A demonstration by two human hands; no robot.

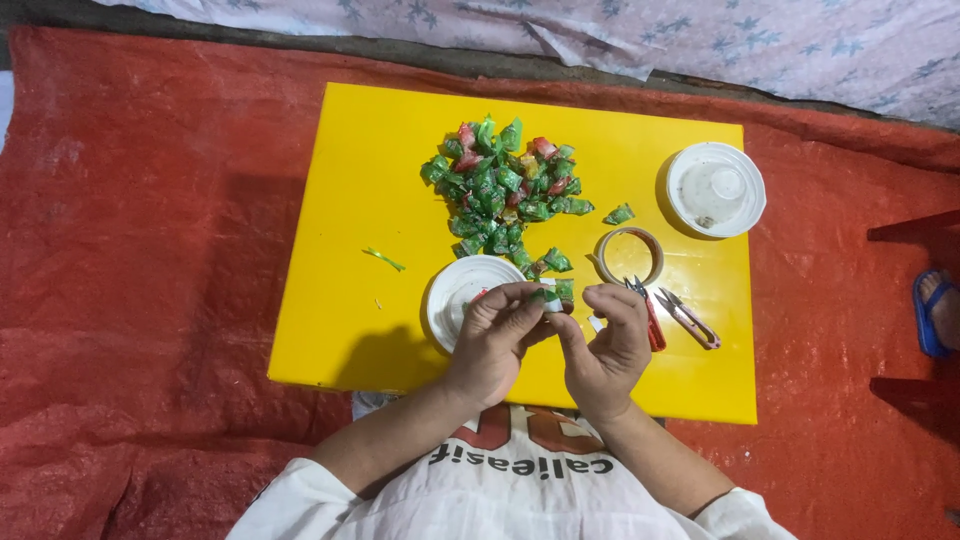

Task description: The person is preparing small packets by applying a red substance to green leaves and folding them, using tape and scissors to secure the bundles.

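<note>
Both hands pinch one small green foil-wrapped candy [553,293] over the yellow rectangular surface [380,180]: left hand [497,335] and right hand [606,345] grip its ends, apparently twisting; steady opposing fingertip pulls come next.

A low rectangular yellow plastic table [380,330] is standing on a red woven tarpaulin [150,300]. A heap of green and red foil-wrapped sweets [505,180] is lying near the far middle, with one stray green sweet [619,213] just beside it. A round white plastic lid [716,189] is sitting at the far right. A tan tape ring [630,256], red-handled snips [651,318], pink-handled snips [688,318], a white round bowl [462,290] and a green wrapper scrap [384,259] are lying nearer the front.
</note>
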